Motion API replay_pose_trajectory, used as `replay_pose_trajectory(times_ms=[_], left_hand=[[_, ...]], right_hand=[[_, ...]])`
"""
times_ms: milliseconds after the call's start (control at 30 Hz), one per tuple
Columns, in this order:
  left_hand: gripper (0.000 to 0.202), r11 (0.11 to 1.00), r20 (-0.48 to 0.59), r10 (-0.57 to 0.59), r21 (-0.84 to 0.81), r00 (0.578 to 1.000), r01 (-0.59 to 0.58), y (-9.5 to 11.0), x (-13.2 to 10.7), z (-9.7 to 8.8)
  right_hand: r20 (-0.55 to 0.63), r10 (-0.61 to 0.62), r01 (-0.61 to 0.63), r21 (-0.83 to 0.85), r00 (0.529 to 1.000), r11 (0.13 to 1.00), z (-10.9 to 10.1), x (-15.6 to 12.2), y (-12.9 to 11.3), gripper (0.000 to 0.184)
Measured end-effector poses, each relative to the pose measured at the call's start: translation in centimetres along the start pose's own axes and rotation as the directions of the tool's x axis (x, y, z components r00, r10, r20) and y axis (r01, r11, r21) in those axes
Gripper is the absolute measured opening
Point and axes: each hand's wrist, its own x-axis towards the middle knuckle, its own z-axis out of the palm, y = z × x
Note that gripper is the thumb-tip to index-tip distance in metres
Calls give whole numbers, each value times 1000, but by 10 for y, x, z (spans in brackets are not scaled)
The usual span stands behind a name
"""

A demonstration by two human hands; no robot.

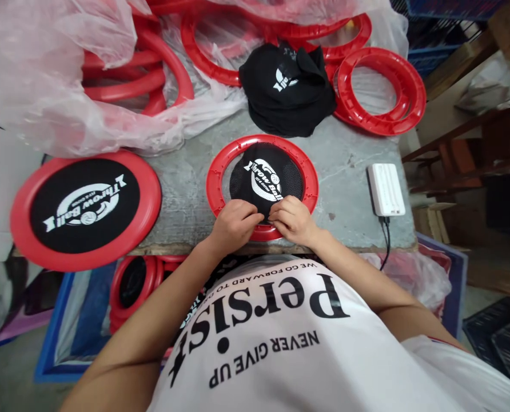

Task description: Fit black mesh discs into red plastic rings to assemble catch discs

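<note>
A red plastic ring [217,171] lies at the table's near edge, with a black printed fabric disc [244,171] laid inside it. The disc covers most of the ring's opening and leaves a gap at the left. My left hand [236,222] pinches the disc's near edge, fingers curled over the ring's front. Close beside it, my right hand [293,219] grips the same edge just to the right. The fingertips of both hands hide the fabric's near rim. Beyond the ring sits a pile of black fabric discs [287,97].
A red flying disc with a black centre [87,200] overhangs the table's left front. Loose red rings [381,123] lie at the back right. Plastic-wrapped rings [130,91] fill the back left. A white power bank [387,189] with a cable stands right. Below is a blue crate [51,343].
</note>
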Motion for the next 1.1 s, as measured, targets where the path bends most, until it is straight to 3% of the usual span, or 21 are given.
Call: replay_pose_trajectory(times_ms=[133, 433, 667, 800, 900, 1100], left_hand=[[22, 999, -21, 39, -24, 999, -39, 1, -9, 5], [16, 992, 0, 56, -113, 998, -55, -2, -13, 8], [13, 995, -28, 102, -7, 994, -102, 9, -9, 9], [14, 998, -11, 62, -31, 998, -63, 19, -7, 14], [20, 998, 8, 50, 43, 999, -50, 21, -8, 20], [19, 989, -85, 128, 86, 988, -121, 19, -12, 25]], right_hand=[[2, -80, 79, 46, 997, 996, 0, -1, 2, 22], [84, -83, 76, 87, 993, 993, -5, -6, 5, 21], [84, -101, 94, 75, 991, 993, -5, -7, 5, 23], [82, -136, 133, 40, 987, 990, -6, -8, 6, 25], [135, -140, 138, 21, 981, 990, -6, -8, 6, 29], [110, -194, 199, -39, 975, 979, -6, -9, 5, 26]])
